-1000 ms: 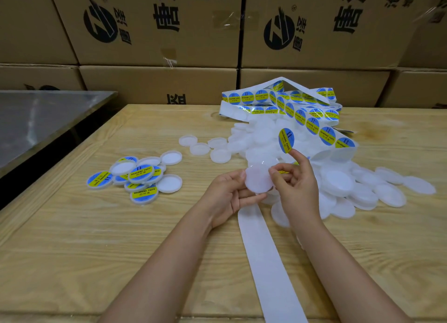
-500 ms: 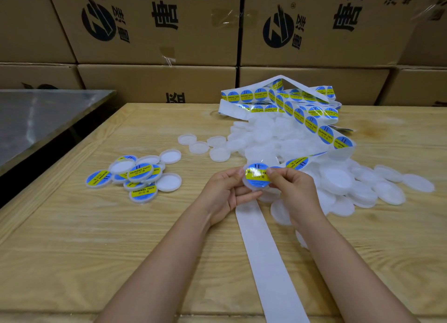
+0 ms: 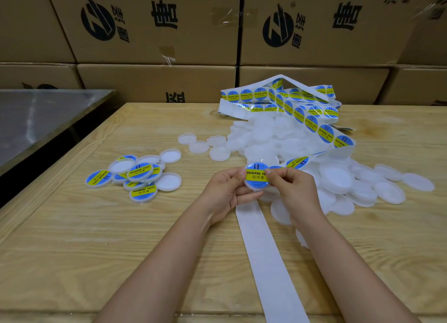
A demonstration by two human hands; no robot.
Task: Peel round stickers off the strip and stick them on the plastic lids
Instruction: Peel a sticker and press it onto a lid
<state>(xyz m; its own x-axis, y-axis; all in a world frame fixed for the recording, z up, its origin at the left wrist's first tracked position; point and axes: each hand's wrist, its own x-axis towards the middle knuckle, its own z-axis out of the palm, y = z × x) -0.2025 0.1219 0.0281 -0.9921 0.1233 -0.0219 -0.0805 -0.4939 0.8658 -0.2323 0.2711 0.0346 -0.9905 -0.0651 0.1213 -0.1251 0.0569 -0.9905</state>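
Observation:
Both hands hold one white plastic lid [image 3: 256,177] above the wooden table [image 3: 72,250]; a round blue-and-yellow sticker lies flat on its face. My left hand [image 3: 227,192] grips the lid from the left and below. My right hand [image 3: 292,187] pinches its right edge, thumb on the sticker. The sticker strip [image 3: 312,122] winds from a loose heap at the back down toward my hands, and its bare white backing [image 3: 263,262] trails off the table's near edge. A pile of unlabelled lids [image 3: 336,180] lies to the right and behind.
A cluster of labelled lids [image 3: 140,175], mixed with a few plain ones, lies at the left. Several single lids [image 3: 198,146] sit in the middle. Cardboard boxes [image 3: 154,22] wall off the back. A grey metal table [image 3: 36,119] stands at the left.
A second ago my right hand held a peeled sticker above the bare lid. The sticker came down onto the lid, and my thumb now lies on it.

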